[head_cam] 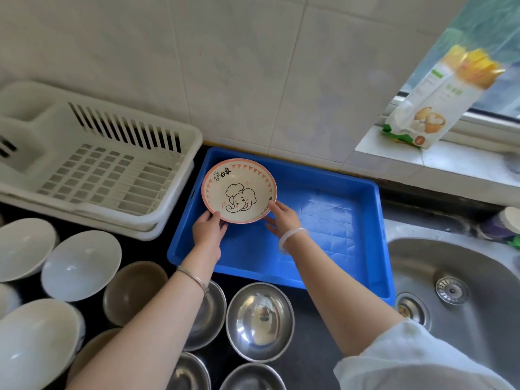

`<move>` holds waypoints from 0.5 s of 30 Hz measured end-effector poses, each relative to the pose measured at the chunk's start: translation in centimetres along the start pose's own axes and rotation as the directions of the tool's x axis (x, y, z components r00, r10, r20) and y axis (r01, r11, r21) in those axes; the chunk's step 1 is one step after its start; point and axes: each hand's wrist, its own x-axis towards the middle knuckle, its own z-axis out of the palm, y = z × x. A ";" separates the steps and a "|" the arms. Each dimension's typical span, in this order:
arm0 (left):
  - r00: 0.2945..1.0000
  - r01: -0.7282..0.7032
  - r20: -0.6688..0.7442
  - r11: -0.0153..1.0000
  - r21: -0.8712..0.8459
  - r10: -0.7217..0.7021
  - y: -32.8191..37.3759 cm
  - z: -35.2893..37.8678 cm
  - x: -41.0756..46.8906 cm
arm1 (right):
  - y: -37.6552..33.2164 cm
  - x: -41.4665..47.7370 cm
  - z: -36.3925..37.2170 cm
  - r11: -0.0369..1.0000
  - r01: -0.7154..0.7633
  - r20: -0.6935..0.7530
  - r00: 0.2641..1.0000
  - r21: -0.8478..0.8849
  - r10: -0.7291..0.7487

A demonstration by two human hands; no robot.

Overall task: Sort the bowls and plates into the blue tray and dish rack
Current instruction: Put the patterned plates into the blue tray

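Observation:
A cream bowl with a pink rim and an elephant drawing (239,190) is held over the far left corner of the blue tray (337,220). My left hand (209,229) grips its near left rim and my right hand (282,218) grips its near right rim. The white dish rack (92,164) stands left of the tray and holds no dishes. On the dark counter in front lie white bowls (81,264), a brown bowl (135,291) and steel bowls (260,320), several in all.
A steel sink (455,299) lies right of the tray. A food package (439,99) leans on the window sill at the far right. A tiled wall runs behind the rack and tray.

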 end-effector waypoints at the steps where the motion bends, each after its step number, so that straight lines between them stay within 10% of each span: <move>1: 1.000 -0.004 0.000 1.000 0.018 0.004 -0.1 0.1 -0.4 | -0.1 -0.3 -0.3 0.999 -0.001 0.018 1.000 -0.037 0.002; 15: 0.964 -0.026 0.257 0.940 0.340 -0.066 -9.7 4.9 -16.1 | 4.1 -14.9 -14.7 0.935 0.185 -0.253 0.930 -0.302 -0.266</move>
